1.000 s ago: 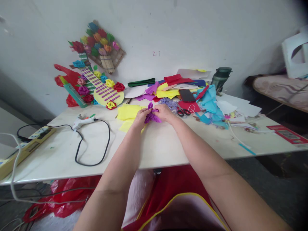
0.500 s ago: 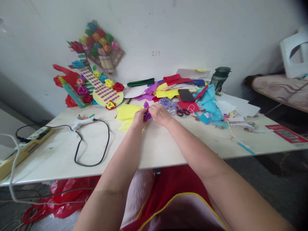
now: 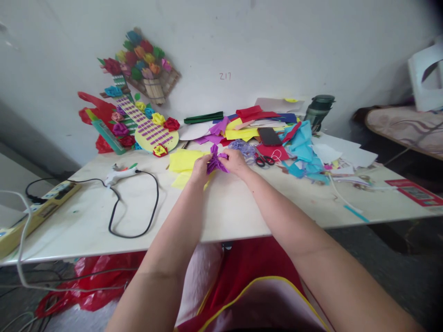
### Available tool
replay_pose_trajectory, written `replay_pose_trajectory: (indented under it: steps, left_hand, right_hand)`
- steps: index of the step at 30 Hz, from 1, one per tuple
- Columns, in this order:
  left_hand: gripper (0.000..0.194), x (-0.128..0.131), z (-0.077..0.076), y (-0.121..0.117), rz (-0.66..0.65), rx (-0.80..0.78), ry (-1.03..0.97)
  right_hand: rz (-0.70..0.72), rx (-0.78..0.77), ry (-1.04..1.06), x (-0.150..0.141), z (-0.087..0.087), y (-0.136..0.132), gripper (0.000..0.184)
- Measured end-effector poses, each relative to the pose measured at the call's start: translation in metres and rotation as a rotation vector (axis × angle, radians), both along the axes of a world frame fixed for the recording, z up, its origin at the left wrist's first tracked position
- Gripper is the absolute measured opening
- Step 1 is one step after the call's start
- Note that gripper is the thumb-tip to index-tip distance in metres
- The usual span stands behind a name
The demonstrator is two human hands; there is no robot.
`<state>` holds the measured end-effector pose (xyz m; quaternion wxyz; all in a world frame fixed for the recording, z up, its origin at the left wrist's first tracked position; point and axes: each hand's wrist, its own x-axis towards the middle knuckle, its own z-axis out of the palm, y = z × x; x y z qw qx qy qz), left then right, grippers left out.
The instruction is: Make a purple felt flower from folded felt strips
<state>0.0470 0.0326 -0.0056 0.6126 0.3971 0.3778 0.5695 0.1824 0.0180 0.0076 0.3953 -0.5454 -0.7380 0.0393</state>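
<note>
A crumpled purple paper piece (image 3: 216,162) is held between both my hands over the pale table (image 3: 228,207). My left hand (image 3: 200,169) pinches its left side with closed fingers. My right hand (image 3: 237,163) grips its right side, fingers curled. Yellow paper sheets (image 3: 183,162) lie just under and left of my left hand. Black-handled scissors (image 3: 264,160) rest close to the right of my right hand.
A heap of coloured paper (image 3: 263,127), a dark phone (image 3: 268,136) and a green bottle (image 3: 317,110) stand at the back. A glue gun (image 3: 119,174) with a black cord and a power strip (image 3: 38,210) lie left. A paper-flower guitar craft (image 3: 145,124) leans on the wall.
The purple paper was squeezed small between my hands half a second ago and now spreads out a little again. Both hands stay in the same spot.
</note>
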Motion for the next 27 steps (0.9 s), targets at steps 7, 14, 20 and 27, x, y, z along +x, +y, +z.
replay_pose_trajectory:
  steps: [7,14,20,27]
  left_hand:
    - [0.018,-0.001,0.002,-0.005,-0.021,0.046,-0.004]
    - [0.015,-0.001,0.005,-0.007,0.015,0.069,0.071]
    - [0.023,0.000,0.008,-0.010,0.015,0.131,0.163]
    - [0.032,0.000,0.003,-0.008,-0.041,0.212,0.323]
  right_hand:
    - [0.011,-0.021,0.244,0.004,-0.003,0.005,0.033]
    - [-0.028,-0.054,0.328,0.007,-0.006,0.010,0.040]
    - [0.000,-0.097,0.409,0.008,-0.004,0.006,0.041]
    - [-0.033,-0.132,0.574,0.019,0.002,0.004,0.040]
